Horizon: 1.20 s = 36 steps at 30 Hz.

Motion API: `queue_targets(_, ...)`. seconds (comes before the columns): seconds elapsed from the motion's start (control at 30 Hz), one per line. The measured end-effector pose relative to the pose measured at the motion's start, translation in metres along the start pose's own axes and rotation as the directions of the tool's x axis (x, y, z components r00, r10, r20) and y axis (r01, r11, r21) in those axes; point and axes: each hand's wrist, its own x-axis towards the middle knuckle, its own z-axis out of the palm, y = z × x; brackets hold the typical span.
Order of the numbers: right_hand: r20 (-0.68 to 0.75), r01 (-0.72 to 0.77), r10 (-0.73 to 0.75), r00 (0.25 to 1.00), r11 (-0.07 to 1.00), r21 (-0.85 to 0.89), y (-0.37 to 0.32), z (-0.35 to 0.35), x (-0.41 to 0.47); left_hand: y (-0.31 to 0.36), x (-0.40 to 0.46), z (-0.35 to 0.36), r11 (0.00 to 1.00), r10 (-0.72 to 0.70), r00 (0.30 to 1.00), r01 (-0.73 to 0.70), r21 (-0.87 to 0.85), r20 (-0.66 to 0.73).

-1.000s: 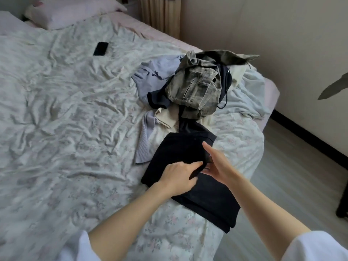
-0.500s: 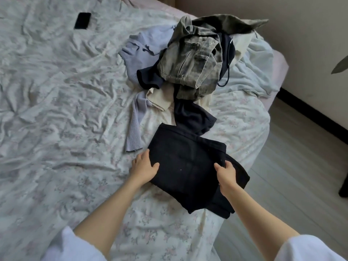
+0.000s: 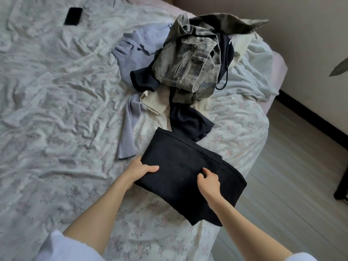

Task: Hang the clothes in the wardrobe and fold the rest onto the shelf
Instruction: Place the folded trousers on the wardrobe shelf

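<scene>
The left hand (image 3: pixel 140 169) gripped the left edge of the folded black garment (image 3: pixel 190 173), thumb on top and fingers beneath. The right hand (image 3: pixel 209 180) rested on its middle, fingers curled and pinching the cloth. The garment lay on the bed (image 3: pixel 56 110) at lower centre, its long axis running from upper left to lower right. Beyond it, at upper centre, lay a pile of clothes (image 3: pixel 190 65).

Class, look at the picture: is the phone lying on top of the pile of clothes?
No, the phone lies alone on the sheet, well apart from the clothes pile.
</scene>
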Motion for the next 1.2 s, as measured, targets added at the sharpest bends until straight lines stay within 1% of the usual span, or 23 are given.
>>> queue_targets(0.07, 0.043, 0.012, -0.015, 0.999, 0.997, 0.074, -0.010, 0.001, -0.004, 0.009, -0.008, 0.005, 0.998, 0.056, 0.998, -0.055, 0.031, -0.034)
queue_targets(0.2, 0.105, 0.034, -0.053, 0.993, 0.984, 0.173, -0.037, 0.000, -0.022, 0.029, -0.032, 0.009, 0.976, 0.170, 0.981, -0.156, 0.150, -0.090)
queue_targets(0.3, 0.133, 0.053, -0.082, 0.988, 0.976, 0.213, -0.057, -0.002, -0.034, 0.045, -0.049, -0.003, 0.958, 0.218, 0.968, -0.188, 0.217, -0.126)
queue_targets(0.4, 0.192, 0.073, -0.131, 0.973, 0.957, 0.282, -0.076, 0.001, -0.050, 0.063, -0.070, -0.037, 0.939, 0.258, 0.938, -0.187, 0.290, -0.230)
queue_targets(0.47, 0.230, 0.083, -0.156, 0.960, 0.950, 0.300, -0.087, 0.005, -0.060, 0.073, -0.082, -0.066, 0.920, 0.286, 0.905, -0.167, 0.356, -0.315)
queue_targets(0.57, 0.291, 0.089, -0.195, 0.937, 0.936, 0.342, -0.105, 0.013, -0.081, 0.087, -0.106, -0.108, 0.867, 0.330, 0.835, -0.083, 0.492, -0.441)
queue_targets(0.63, 0.325, 0.091, -0.223, 0.919, 0.922, 0.375, -0.115, 0.017, -0.090, 0.091, -0.118, -0.120, 0.801, 0.394, 0.773, -0.025, 0.598, -0.497)
queue_targets(0.7, 0.356, 0.085, -0.239, 0.903, 0.913, 0.398, -0.123, 0.021, -0.093, 0.091, -0.126, -0.117, 0.701, 0.489, 0.705, 0.033, 0.712, -0.514)
queue_targets(0.77, 0.392, 0.059, -0.249, 0.886, 0.897, 0.438, -0.127, 0.023, -0.091, 0.087, -0.127, -0.099, 0.600, 0.587, 0.655, 0.043, 0.799, -0.476)
queue_targets(0.8, 0.411, 0.036, -0.251, 0.877, 0.885, 0.465, -0.128, 0.024, -0.089, 0.083, -0.125, -0.088, 0.567, 0.621, 0.643, 0.026, 0.823, -0.448)
queue_targets(0.87, 0.427, -0.025, -0.245, 0.870, 0.845, 0.534, -0.127, 0.025, -0.083, 0.076, -0.121, -0.062, 0.516, 0.666, 0.641, -0.028, 0.856, -0.380)
queue_targets(0.93, 0.409, -0.061, -0.246, 0.879, 0.792, 0.607, -0.124, 0.018, -0.077, 0.070, -0.119, -0.037, 0.476, 0.697, 0.655, -0.116, 0.872, -0.293)
queue_targets(1.0, 0.374, -0.067, -0.244, 0.895, 0.754, 0.653, -0.114, 0.008, -0.069, 0.062, -0.117, -0.013, 0.448, 0.675, 0.721, -0.233, 0.863, -0.156)
queue_targets(1.03, 0.352, -0.064, -0.236, 0.906, 0.745, 0.664, -0.107, 0.001, -0.065, 0.058, -0.116, -0.002, 0.443, 0.635, 0.770, -0.293, 0.848, -0.065)
queue_targets(1.1, 0.309, -0.046, -0.201, 0.930, 0.768, 0.639, -0.090, -0.012, -0.059, 0.050, -0.114, 0.016, 0.456, 0.498, 0.857, -0.389, 0.801, 0.132)
queue_targets(1.13, 0.295, -0.048, -0.169, 0.941, 0.793, 0.608, -0.080, -0.017, -0.056, 0.046, -0.111, 0.024, 0.467, 0.432, 0.876, -0.420, 0.778, 0.213)
queue_targets(1.17, 0.286, -0.060, -0.130, 0.949, 0.818, 0.572, -0.068, -0.021, -0.052, 0.041, -0.107, 0.030, 0.487, 0.387, 0.886, -0.432, 0.759, 0.256)
queue_targets(1.2, 0.279, -0.081, -0.086, 0.956, 0.839, 0.538, -0.056, -0.023, -0.046, 0.035, -0.102, 0.033, 0.524, 0.365, 0.895, -0.425, 0.738, 0.256)
